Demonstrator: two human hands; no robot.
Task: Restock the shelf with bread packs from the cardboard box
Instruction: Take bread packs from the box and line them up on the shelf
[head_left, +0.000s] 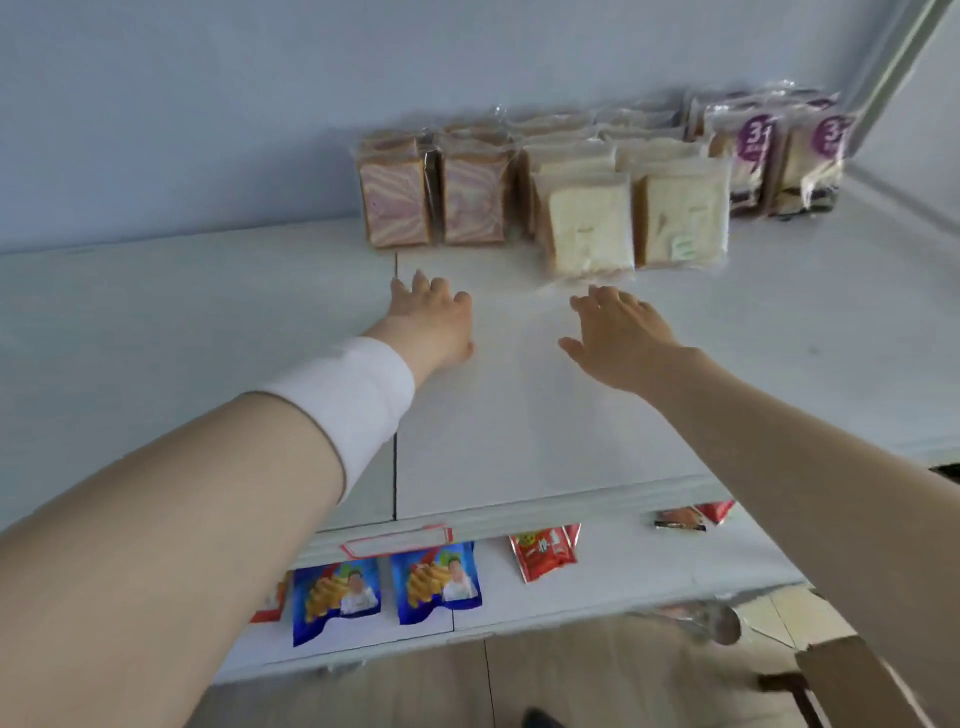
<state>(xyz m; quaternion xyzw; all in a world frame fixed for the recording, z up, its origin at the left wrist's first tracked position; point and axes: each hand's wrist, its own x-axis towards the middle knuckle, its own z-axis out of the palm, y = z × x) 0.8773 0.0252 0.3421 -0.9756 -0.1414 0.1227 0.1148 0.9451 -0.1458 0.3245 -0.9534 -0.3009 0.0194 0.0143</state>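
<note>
Bread packs stand in rows at the back of the white shelf (208, 322). Two swirled pink packs (397, 200) are on the left, plain white bread packs (589, 228) in the middle, and packs with purple labels (753, 156) on the right. My left hand (434, 317) reaches over the shelf with relaxed fingers, holding nothing, just short of the swirled packs. My right hand (618, 332) hovers open in front of the nearest white bread pack, a small gap apart from it. A corner of the cardboard box (852, 680) shows at the bottom right.
A lower shelf (649, 577) carries blue snack bags (439, 582), a red sachet (543, 553) and small packets at the right. A white wristband wraps my left forearm. A metal post (904, 57) rises at the right corner. Wood floor lies below.
</note>
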